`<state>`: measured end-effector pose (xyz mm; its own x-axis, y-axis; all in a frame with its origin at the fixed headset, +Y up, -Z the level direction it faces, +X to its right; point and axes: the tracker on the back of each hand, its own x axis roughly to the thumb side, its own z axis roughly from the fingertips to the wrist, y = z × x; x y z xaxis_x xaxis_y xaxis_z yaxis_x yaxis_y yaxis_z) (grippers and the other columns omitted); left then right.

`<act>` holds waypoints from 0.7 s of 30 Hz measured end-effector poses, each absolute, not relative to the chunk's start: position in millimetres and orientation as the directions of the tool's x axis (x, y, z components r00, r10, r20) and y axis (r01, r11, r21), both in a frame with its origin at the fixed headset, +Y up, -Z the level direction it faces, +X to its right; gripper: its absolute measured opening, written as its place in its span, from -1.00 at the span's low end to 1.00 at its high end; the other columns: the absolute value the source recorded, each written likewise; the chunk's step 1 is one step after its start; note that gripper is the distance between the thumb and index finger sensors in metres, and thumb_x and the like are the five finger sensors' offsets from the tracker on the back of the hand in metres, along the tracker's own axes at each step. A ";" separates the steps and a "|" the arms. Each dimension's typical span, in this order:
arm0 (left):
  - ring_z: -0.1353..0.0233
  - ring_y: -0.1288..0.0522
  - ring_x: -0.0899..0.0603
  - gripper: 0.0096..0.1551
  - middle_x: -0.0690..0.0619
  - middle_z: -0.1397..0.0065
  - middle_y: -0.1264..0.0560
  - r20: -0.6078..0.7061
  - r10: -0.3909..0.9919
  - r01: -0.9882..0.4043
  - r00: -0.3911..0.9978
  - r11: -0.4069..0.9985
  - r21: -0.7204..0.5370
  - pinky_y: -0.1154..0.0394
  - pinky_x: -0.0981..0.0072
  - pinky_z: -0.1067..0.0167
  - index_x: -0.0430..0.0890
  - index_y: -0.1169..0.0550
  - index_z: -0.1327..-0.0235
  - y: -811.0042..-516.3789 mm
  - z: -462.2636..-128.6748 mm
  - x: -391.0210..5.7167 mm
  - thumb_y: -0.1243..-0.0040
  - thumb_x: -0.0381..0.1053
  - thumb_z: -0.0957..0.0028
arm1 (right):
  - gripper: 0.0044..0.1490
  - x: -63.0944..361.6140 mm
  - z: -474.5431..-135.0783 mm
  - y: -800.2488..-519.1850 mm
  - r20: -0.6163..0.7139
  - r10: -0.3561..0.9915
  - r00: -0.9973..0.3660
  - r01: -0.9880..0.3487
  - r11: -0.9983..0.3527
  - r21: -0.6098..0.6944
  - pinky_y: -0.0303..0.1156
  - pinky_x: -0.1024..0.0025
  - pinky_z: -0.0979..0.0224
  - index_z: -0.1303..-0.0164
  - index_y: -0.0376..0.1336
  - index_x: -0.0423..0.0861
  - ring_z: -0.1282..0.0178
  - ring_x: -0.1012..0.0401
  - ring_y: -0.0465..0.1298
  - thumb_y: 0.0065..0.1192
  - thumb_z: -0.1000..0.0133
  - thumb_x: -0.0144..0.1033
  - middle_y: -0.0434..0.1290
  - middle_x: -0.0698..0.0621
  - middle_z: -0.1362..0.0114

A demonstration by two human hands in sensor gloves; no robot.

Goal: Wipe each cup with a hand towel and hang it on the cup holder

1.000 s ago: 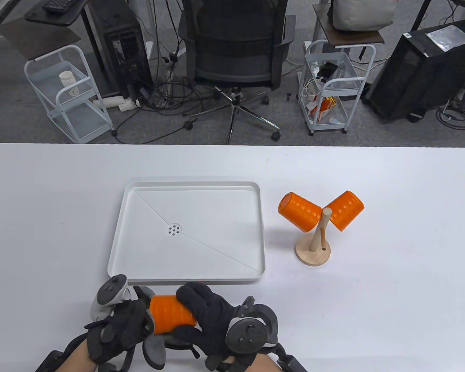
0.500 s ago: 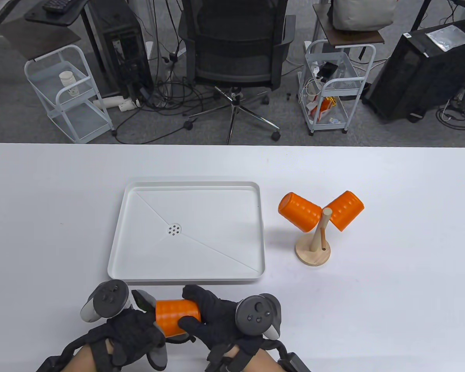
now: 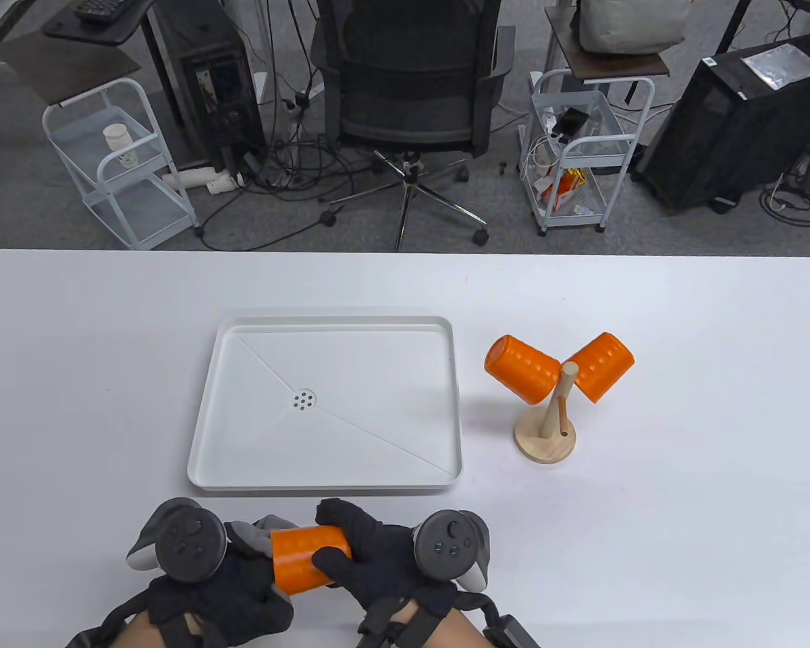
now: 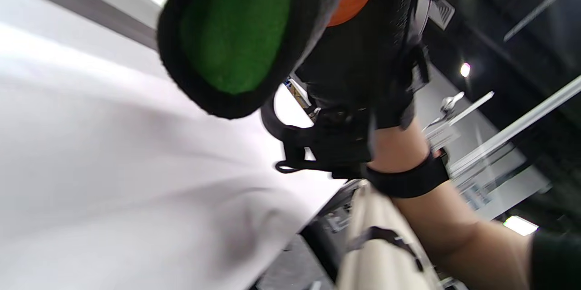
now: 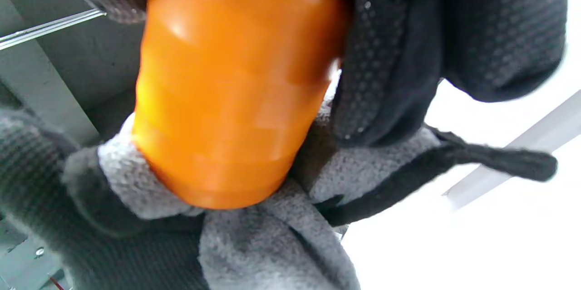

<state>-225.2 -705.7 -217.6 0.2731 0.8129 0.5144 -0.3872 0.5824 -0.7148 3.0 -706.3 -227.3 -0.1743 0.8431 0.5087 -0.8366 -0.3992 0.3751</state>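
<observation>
An orange ribbed cup [image 3: 305,557] lies sideways between both hands near the table's front edge. My right hand [image 3: 361,557] grips its right end with curled fingers; the cup [image 5: 231,86] fills the right wrist view. My left hand [image 3: 233,574] holds a grey hand towel [image 3: 256,533] bunched around the cup's left end, and the grey towel [image 5: 272,231] wraps its mouth end. The towel's green side [image 4: 236,27] shows in the left wrist view. Two more orange cups [image 3: 521,368] [image 3: 602,365] hang tilted on the wooden cup holder [image 3: 547,432] at the right.
A white drain tray [image 3: 445,398] lies on the table just beyond the hands, left of the cup holder. The table's front edge runs right under my wrists. An office chair and carts stand on the floor behind the table.
The left hand has rolled over, its tracker turning to face up, and the towel has shifted around the cup's left end. The cup has rotated a little and levelled out.
</observation>
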 end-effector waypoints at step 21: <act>-0.51 -0.28 -0.52 0.06 0.12 -0.76 -0.09 0.168 0.985 -0.377 0.029 0.166 -0.911 -0.13 -0.56 -0.35 0.06 -0.18 -0.64 -734.0 -232.0 -225.0 0.21 0.65 0.03 | 0.05 -0.3 -220.7 -700.6 0.641 0.717 -0.275 -0.797 -0.543 0.264 0.61 -0.14 -0.06 -0.45 0.02 -0.33 0.17 -0.07 0.70 0.16 -0.05 0.22 0.42 -0.39 -0.26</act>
<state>-225.0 -734.0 -232.0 0.0289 0.9854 0.1676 -0.3771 0.1661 -0.9112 -0.3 -700.6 -220.7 -0.2754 0.7168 0.6406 -0.7974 -0.5426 0.2643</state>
